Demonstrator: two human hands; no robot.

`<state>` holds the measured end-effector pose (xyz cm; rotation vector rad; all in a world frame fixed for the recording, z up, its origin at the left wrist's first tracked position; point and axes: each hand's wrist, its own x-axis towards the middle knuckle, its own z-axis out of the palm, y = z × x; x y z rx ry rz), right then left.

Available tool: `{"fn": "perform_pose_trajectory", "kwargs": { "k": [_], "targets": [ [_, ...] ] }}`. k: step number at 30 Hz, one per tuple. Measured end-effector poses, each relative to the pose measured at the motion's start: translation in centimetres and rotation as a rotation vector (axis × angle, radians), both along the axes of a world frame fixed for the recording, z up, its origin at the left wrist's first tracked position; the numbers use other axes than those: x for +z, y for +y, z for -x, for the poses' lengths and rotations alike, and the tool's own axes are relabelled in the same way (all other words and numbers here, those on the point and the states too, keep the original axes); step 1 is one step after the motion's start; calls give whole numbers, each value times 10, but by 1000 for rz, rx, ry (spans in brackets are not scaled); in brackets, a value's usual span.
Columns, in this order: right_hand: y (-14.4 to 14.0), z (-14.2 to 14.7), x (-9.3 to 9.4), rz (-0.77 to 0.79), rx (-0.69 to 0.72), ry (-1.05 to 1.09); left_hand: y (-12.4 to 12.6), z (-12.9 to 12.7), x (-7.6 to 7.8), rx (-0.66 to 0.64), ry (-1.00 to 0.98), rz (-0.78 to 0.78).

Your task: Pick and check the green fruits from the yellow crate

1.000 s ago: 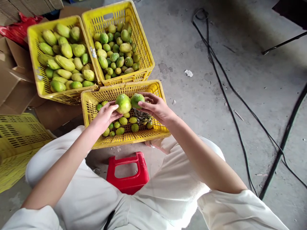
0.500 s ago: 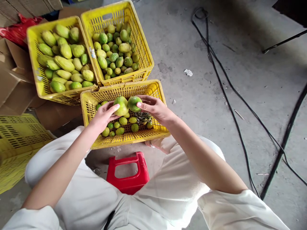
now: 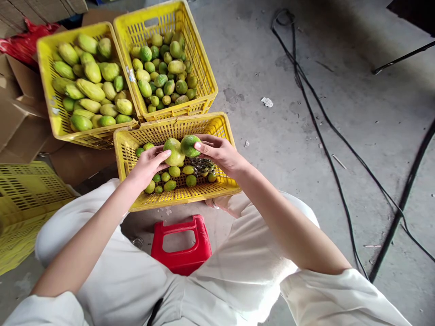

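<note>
Left hand (image 3: 150, 163) holds a yellow-green fruit (image 3: 175, 152), right hand (image 3: 218, 153) a greener one (image 3: 189, 146), seemingly inspecting; release calls for looser grips.

Black cables (image 3: 386, 241) cross a stained grey floor (image 3: 268, 149), with dark shadow (image 3: 346, 27) toward the upper right.
</note>
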<state>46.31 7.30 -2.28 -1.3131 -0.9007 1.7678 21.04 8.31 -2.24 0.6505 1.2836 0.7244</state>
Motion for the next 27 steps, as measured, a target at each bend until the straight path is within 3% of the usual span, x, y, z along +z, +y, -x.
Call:
{"fn": "perform_pose_trajectory", "kwargs": {
  "k": [11,27],
  "targets": [
    [0,2,0,-19,-4,44,-4,-9,11,-21,33,-30],
    [1,5,-1,-42,16,45,-4,-9,-4,62,1,83]
  ]
}}
